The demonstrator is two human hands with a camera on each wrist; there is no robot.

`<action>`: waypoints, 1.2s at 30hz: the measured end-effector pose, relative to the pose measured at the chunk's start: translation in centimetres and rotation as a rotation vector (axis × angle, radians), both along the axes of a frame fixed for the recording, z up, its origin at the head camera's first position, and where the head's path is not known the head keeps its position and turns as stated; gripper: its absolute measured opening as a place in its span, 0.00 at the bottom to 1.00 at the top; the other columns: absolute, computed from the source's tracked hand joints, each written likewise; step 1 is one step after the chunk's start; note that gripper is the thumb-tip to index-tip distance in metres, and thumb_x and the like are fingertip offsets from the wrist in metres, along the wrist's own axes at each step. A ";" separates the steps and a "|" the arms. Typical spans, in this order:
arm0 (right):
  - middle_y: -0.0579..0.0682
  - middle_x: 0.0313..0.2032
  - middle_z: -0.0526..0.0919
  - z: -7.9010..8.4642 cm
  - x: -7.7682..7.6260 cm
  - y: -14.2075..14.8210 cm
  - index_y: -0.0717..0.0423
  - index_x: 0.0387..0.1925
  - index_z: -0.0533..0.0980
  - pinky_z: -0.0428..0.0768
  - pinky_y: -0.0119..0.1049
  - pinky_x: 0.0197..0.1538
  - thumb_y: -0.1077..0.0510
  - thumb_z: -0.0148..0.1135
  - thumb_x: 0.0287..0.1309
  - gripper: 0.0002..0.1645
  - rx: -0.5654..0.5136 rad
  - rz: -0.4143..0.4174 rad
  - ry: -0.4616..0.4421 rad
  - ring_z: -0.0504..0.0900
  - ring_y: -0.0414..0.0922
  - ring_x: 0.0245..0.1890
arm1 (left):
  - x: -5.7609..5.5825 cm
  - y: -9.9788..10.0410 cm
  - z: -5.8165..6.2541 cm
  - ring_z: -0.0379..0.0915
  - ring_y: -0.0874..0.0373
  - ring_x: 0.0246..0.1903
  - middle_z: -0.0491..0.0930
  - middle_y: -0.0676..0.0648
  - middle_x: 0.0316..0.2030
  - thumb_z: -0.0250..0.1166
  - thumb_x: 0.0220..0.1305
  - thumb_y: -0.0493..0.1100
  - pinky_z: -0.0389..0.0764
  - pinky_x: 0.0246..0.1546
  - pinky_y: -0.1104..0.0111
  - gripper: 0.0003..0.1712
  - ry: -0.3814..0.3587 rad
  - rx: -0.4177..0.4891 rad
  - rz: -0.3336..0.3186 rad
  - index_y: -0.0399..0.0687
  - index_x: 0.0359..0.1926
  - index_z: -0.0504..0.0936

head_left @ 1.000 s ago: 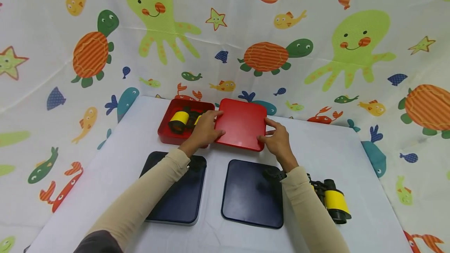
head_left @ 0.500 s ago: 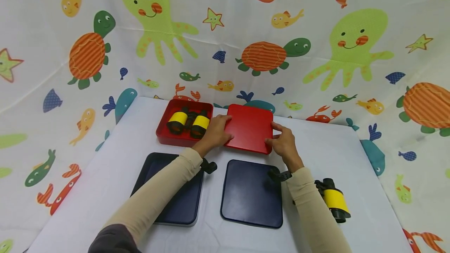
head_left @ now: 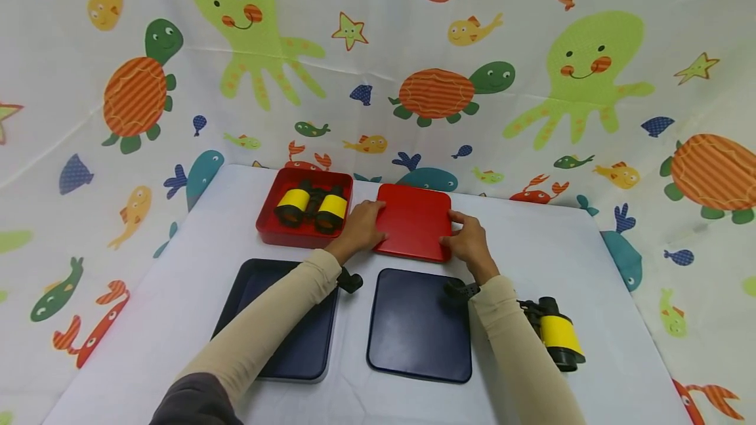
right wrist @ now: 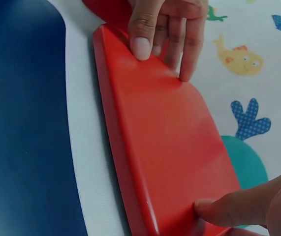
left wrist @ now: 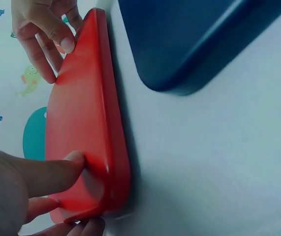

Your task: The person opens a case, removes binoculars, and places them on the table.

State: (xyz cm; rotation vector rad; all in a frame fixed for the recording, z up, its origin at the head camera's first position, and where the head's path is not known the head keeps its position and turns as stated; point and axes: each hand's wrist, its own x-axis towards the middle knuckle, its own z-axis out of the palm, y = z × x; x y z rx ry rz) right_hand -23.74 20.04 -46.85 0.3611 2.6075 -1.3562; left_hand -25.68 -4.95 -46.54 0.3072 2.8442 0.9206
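Observation:
A red square lid [head_left: 415,223] lies between the two hands, top face up, low over the white table. My left hand [head_left: 360,228] grips its left edge, thumb on the top face [left wrist: 67,115] and fingers at the side. On the opposite edge my right hand [head_left: 469,241] pinches it the same way, its thumb pressing the top in the right wrist view. A thin dark shadow runs along the lid's near edge; whether it touches the table, I cannot tell. Left of it stands an open red box [head_left: 289,237] holding black-and-yellow binoculars [head_left: 293,199].
A navy square lid [head_left: 419,326] lies on the table in front, under the right wrist. The left forearm passes over a navy box [head_left: 301,340]. Another pair of black-and-yellow binoculars [head_left: 558,334] lies at the right, partly behind the right sleeve. A sea-animal curtain [head_left: 354,117] hangs behind.
Both hands have moved the red lid rightward, away from the red box, and lowered it toward the table. The binoculars in the box are now less covered by the left hand.

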 end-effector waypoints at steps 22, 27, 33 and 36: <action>0.64 0.69 0.76 -0.6 -0.5 -1.5 0.49 0.82 0.61 0.90 0.51 0.57 0.65 0.70 0.65 0.48 0.136 0.040 0.004 0.81 0.58 0.57 | 0.1 -0.3 -0.6 0.67 0.42 0.68 0.74 0.38 0.74 0.76 0.66 0.43 0.76 0.72 0.53 0.45 -0.036 -0.082 -0.009 0.41 0.79 0.67; 0.66 0.71 0.73 -0.6 -0.5 -2.1 0.52 0.81 0.63 0.87 0.54 0.61 0.63 0.69 0.66 0.45 0.204 0.033 0.067 0.79 0.60 0.62 | 0.2 -0.5 -0.4 0.66 0.42 0.68 0.72 0.39 0.75 0.76 0.66 0.44 0.76 0.71 0.54 0.46 -0.024 -0.095 -0.033 0.42 0.80 0.65; 0.65 0.72 0.73 0.1 -0.6 -3.2 0.55 0.79 0.67 0.83 0.58 0.65 0.61 0.71 0.66 0.42 0.222 0.032 0.240 0.75 0.62 0.68 | 0.3 -1.3 0.8 0.65 0.42 0.71 0.71 0.38 0.75 0.74 0.68 0.44 0.71 0.76 0.50 0.45 0.021 -0.029 -0.077 0.43 0.80 0.65; 0.64 0.72 0.73 0.8 -0.7 -4.1 0.52 0.78 0.68 0.81 0.59 0.68 0.60 0.72 0.66 0.42 0.212 0.055 0.286 0.72 0.61 0.69 | 0.0 -2.0 1.5 0.65 0.42 0.70 0.72 0.39 0.75 0.73 0.70 0.44 0.72 0.75 0.50 0.42 0.055 0.006 -0.087 0.45 0.80 0.66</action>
